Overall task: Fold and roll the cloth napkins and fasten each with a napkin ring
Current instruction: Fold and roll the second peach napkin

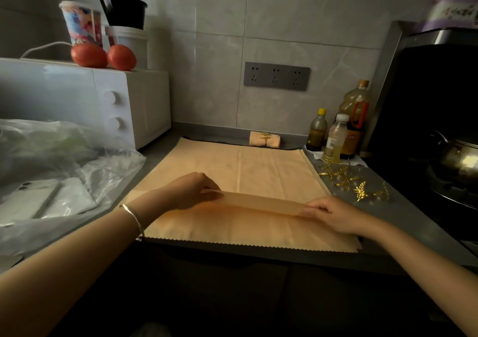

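Left hand: fingers pinching the left end of a raised fold; silver bangle on the wrist
Flat peach cloth napkin: centre of the grey counter; first fold only begun; rolling and ringing remain
Finished peach roll with gold ring: at 12 o'clock; one done
Right hand: fingers pinching the fold's right end
Loose gold leaf napkin rings: at 2 o'clock; several unused

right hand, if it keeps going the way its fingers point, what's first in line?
The right hand points left along the raised fold of the napkin, so it would slide along that fold and probably meet the left hand pinching the other end. Nothing else shows between them.
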### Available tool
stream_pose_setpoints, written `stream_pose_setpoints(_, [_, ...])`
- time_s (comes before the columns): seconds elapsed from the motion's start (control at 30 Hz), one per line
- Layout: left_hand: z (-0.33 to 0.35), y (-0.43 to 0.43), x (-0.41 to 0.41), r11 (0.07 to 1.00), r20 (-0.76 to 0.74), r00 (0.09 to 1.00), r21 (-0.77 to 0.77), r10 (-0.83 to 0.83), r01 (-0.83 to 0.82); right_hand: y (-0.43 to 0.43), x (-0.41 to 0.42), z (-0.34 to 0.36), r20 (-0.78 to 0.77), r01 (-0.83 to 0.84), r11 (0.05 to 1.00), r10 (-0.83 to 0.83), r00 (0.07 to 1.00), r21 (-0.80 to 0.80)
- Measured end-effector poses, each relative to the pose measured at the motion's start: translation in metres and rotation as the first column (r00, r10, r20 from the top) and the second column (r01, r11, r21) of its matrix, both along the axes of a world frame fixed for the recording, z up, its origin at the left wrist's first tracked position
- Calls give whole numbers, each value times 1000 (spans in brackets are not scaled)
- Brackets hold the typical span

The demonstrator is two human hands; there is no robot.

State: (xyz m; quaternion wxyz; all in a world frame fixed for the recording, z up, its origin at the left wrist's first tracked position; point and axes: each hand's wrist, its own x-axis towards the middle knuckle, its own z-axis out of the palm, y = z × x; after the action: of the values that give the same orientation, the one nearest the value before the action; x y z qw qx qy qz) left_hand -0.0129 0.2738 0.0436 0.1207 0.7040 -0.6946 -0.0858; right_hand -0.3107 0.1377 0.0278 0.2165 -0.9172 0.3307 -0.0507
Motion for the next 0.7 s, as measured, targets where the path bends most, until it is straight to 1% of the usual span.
stream_pose_setpoints(0.1, [15, -8, -3, 995, -61, 997, 80, -49, 54, -11, -8, 18, -108, -32, 999, 36, 994, 43])
stream_pose_setpoints(0.2, [30, -10, -9, 967, -136, 990, 243, -46, 78, -13, -19, 39, -205, -55, 989, 84, 975, 140])
stream_pose_setpoints(0.27, [42, -11, -15, 922, -155, 988, 383, 5, 56, -13, -25, 53, -267, -39, 974, 100, 958, 222])
stream_pose_setpoints(0.33, [55, -11, -20, 851, -138, 988, 525, 66, 17, -12, -30, 65, -352, -16, 935, 149, 924, 353])
stream_pose_setpoints(0.4, [64, -13, -18, 776, -139, 985, 630, 102, 8, -18, -35, 72, -371, -23, 874, 229, 900, 484])
stream_pose_setpoints(0.47, [71, -17, -13, 738, -184, 975, 674, 122, 35, -25, -35, 76, -343, -45, 833, 276, 898, 552])
stream_pose_setpoints(0.5, [73, -21, -9, 738, -206, 969, 674, 134, 41, -30, -32, 78, -328, -48, 832, 271, 905, 553])
stream_pose_setpoints(0.57, [74, -30, -2, 767, -219, 962, 641, 165, 15, -40, -24, 78, -314, -40, 886, 205, 927, 462])
stream_pose_setpoints(0.63, [67, -47, 9, 846, -174, 972, 532, 160, -44, -57, -10, 74, -261, -25, 960, 102, 960, 280])
stream_pose_setpoints(0.7, [57, -69, 23, 916, -99, 986, 391, 135, -86, -79, 7, 67, -187, 0, 995, 19, 982, 98])
